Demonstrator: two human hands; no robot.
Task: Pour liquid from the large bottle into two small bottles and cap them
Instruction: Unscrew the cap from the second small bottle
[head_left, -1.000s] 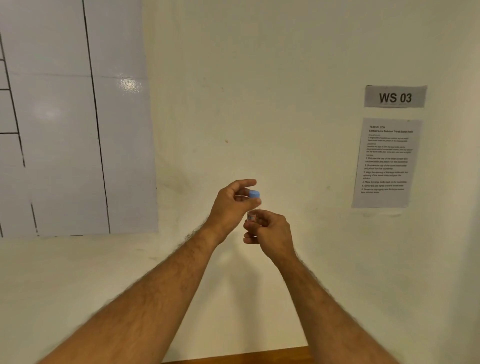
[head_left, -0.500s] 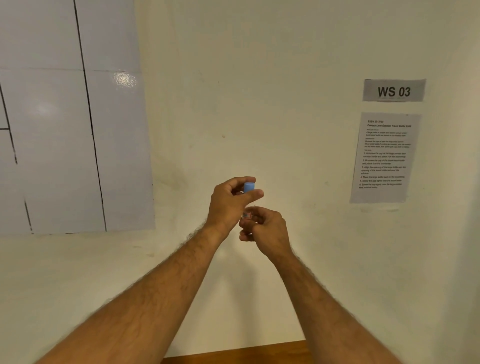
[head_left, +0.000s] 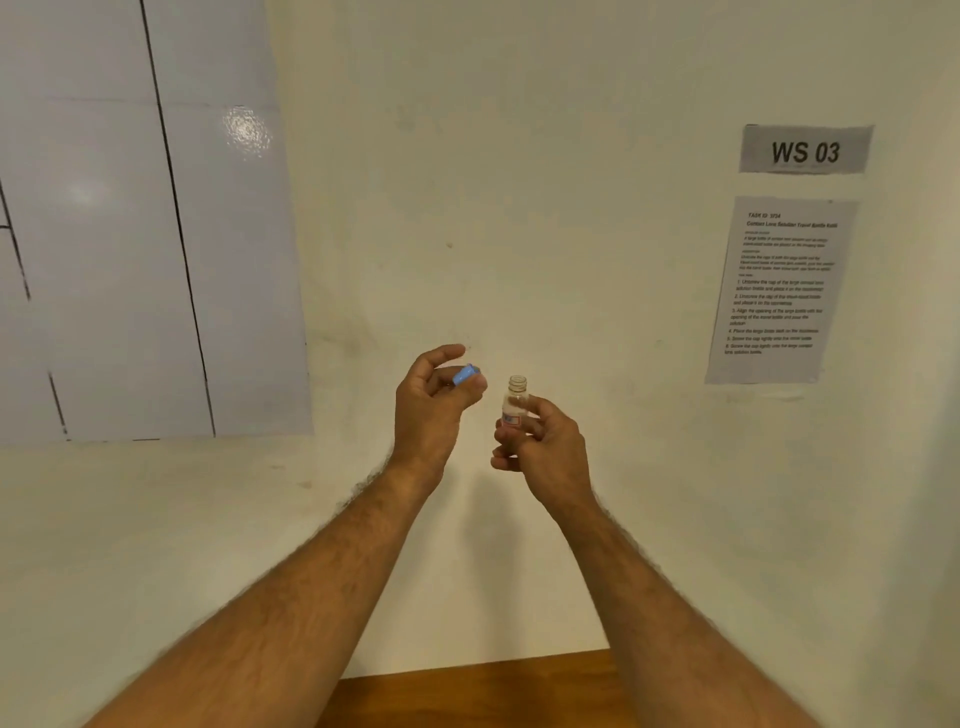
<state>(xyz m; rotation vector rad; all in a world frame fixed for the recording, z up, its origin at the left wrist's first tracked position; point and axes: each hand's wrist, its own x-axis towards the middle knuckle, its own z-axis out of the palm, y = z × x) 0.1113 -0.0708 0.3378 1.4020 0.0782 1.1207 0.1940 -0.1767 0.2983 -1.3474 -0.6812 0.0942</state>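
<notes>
My right hand (head_left: 545, 441) grips a small clear bottle (head_left: 515, 401) upright in the air in front of the wall; its threaded neck is bare and open at the top. My left hand (head_left: 431, 400) pinches the small blue cap (head_left: 465, 375) between thumb and fingers, a short way left of the bottle's neck and apart from it. The large bottle and the other small bottle are out of view.
A cream wall fills the view, with a "WS 03" sign (head_left: 805, 150) and a printed instruction sheet (head_left: 779, 291) at the right and pale tiles (head_left: 145, 218) at the left. A strip of wooden table (head_left: 467, 691) shows at the bottom edge.
The blue cap sat on the bottle under my left hand's fingers; now it is off, and my left hand has carried it to the left, leaving the neck bare.
</notes>
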